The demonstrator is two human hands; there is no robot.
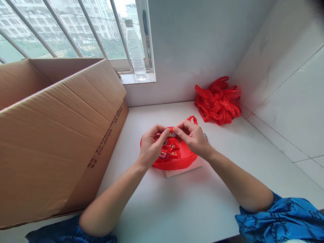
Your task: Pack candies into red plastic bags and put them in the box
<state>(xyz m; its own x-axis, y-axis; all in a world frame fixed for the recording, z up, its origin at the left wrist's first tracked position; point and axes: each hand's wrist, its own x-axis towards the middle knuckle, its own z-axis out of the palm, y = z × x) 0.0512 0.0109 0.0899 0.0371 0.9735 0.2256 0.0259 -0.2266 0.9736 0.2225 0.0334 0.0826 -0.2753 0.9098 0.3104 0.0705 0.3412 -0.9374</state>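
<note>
A red plastic bag (186,162) lies spread open on the counter, with several small red snack packets (173,148) inside. At its far rim my left hand (152,143) is closed, thumb and forefinger pinching the thin red plastic. My right hand (193,136) pinches the same rim just to the right, the two thumb tips almost touching. One packet with light lettering (172,134) shows right under the thumbs; I cannot tell whether the fingers touch it. A flat pale box or booklet (183,170) sticks out beneath the bag toward me.
A large open cardboard box (63,135) fills the left side. Crumpled red plastic bags (218,101) lie in the far right corner by the tiled wall (286,101). A clear water bottle (136,50) stands on the window sill. White counter (152,209) surrounds the bag.
</note>
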